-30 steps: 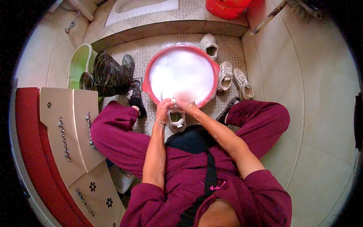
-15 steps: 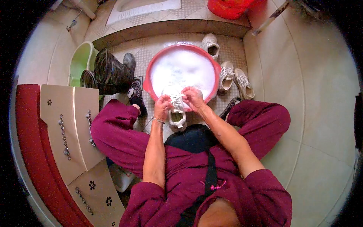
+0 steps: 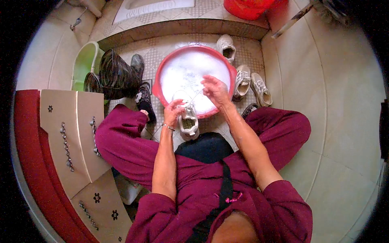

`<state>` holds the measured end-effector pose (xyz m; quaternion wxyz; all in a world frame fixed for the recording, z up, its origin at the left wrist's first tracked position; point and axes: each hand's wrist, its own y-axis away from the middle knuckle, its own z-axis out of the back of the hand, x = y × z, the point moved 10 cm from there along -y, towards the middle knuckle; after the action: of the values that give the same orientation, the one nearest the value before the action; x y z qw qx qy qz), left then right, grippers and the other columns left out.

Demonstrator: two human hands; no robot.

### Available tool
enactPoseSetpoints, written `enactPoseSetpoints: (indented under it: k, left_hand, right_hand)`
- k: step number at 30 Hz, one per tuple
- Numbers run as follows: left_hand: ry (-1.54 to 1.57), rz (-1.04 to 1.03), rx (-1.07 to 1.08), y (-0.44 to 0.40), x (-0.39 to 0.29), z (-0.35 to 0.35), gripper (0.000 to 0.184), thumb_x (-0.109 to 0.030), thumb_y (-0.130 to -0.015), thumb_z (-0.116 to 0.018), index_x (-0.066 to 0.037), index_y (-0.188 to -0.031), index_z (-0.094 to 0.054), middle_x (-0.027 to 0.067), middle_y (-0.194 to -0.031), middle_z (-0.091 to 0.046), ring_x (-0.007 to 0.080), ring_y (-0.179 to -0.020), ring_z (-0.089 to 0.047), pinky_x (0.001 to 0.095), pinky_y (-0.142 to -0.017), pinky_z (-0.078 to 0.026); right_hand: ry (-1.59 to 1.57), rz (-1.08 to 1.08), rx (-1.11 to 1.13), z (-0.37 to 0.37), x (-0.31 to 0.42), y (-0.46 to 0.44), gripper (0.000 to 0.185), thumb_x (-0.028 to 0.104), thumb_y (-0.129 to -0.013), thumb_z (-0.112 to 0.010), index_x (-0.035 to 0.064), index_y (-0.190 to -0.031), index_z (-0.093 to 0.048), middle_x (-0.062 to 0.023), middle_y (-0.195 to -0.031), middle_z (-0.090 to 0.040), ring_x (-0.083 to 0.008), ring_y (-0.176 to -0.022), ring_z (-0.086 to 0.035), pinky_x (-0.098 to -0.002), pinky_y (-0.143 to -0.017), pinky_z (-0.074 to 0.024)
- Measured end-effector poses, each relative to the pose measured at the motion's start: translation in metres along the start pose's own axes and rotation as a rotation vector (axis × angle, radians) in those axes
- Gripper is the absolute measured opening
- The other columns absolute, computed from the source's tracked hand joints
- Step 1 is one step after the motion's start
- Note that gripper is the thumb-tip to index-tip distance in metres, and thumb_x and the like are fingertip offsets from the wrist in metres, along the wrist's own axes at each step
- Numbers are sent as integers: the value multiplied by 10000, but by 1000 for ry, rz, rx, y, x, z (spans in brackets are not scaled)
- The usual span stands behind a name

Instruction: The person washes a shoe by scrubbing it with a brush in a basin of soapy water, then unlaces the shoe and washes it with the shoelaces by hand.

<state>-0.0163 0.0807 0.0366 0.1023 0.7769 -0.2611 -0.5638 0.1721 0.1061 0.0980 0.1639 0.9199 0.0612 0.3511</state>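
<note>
A white lace-up shoe (image 3: 188, 122) rests against the near rim of a red basin (image 3: 161, 95), its heel toward me and its toe over the foam. My left hand (image 3: 173, 112) is closed on the left side of the shoe near the lace holes. Up and to the right, over the foam, my right hand (image 3: 216, 91) pinches a white shoelace (image 3: 197, 95). The lace runs thin and taut from the shoe to those fingers. White suds (image 3: 194, 67) fill the basin and hide whatever lies under them.
Several white shoes, including one lace-up (image 3: 261, 90), stand right of the basin. Black boots (image 3: 117, 75) and a green tub (image 3: 86, 60) are at the left, beside a drawer cabinet (image 3: 60, 109). A red bucket (image 3: 247, 9) sits on the raised step (image 3: 182, 28) behind.
My right hand has moved up and right, away from the shoe, drawing the lace out. My left hand stays at the shoe's left side.
</note>
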Motion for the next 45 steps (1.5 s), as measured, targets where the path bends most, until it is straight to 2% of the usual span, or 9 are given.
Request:
enactPoseSetpoints:
  k: [11, 18, 23, 27, 35, 37, 40, 43, 45]
  left_hand:
    - [-143, 9, -5, 1, 4, 10, 382, 27, -683, -601, -17, -1060, -561, 38, -880, -584, 116, -731, -553, 209, -631, -446]
    - [-112, 30, -39, 0, 12, 5, 397, 27, -676, -593, -18, -1069, -555, 44, -875, -582, 104, -686, -549, 200, -576, -448]
    - [-678, -290, -319, 5, -18, 19, 182, -62, -748, -595, -9, -921, -620, 5, -673, -565, 78, -577, -512, 200, -528, -427]
    - [-255, 39, -61, 14, -17, -9, 167, -188, -833, -575, -28, -826, -622, -14, -603, -531, 78, -520, -464, 196, -514, -397]
    - [819, -178, 286, 33, -82, -23, 242, -279, -899, -464, -78, -960, -584, -73, -472, -278, 42, -432, -296, 206, -462, -290]
    - [600, -89, -15, 27, -60, 25, 269, -300, -915, -421, -81, -979, -562, -62, -461, -217, 34, -391, -209, 196, -406, -197]
    - [143, 76, -274, 28, -41, 77, 279, -287, -888, -460, -50, -1007, -544, -44, -448, -369, 87, -395, -342, 254, -403, -301]
    - [-760, 117, -419, 25, -48, 93, 503, -368, -794, -568, -4, -1130, -484, 88, -702, -603, 234, -624, -573, 356, -599, -456]
    - [-1124, -35, -627, 33, -59, 83, 770, -463, -680, -649, -14, -1250, -392, 228, -1046, -561, 366, -979, -539, 393, -854, -412]
  right_hand:
    - [-538, 447, 115, 17, 174, 16, 317, -109, -766, -461, 14, -1044, -551, -94, -915, -470, -93, -596, -360, -203, -481, -298]
    - [-626, 274, 385, -47, 152, 30, 342, -77, -778, -485, 23, -1100, -540, -74, -891, -453, -88, -601, -361, -186, -504, -318]
    - [-478, 180, 686, -91, 142, 51, 389, -67, -791, -473, 68, -1152, -524, -64, -871, -479, -67, -544, -356, -158, -459, -331]
    - [-442, 105, 748, -103, 128, 59, 421, -71, -779, -475, 68, -1176, -502, -74, -851, -483, -71, -543, -382, -160, -463, -340]
    - [-297, -97, 710, -126, 66, 74, 469, -74, -700, -522, 41, -1151, -467, -67, -805, -468, -88, -562, -426, -171, -445, -336]
    - [-320, -101, 744, -133, 64, 79, 463, -71, -704, -525, 37, -1150, -467, -71, -801, -468, -82, -545, -416, -166, -424, -321]
    - [-368, -116, 774, -139, 70, 88, 453, -64, -711, -534, 33, -1148, -467, -77, -792, -468, -74, -517, -404, -164, -397, -308]
    - [-375, -118, 758, -142, 74, 92, 447, -60, -714, -541, 32, -1145, -468, -81, -787, -470, -75, -505, -402, -171, -386, -311]
    - [-363, -110, 753, -145, 73, 96, 446, -59, -714, -543, 32, -1144, -468, -82, -786, -472, -76, -504, -403, -174, -380, -312]
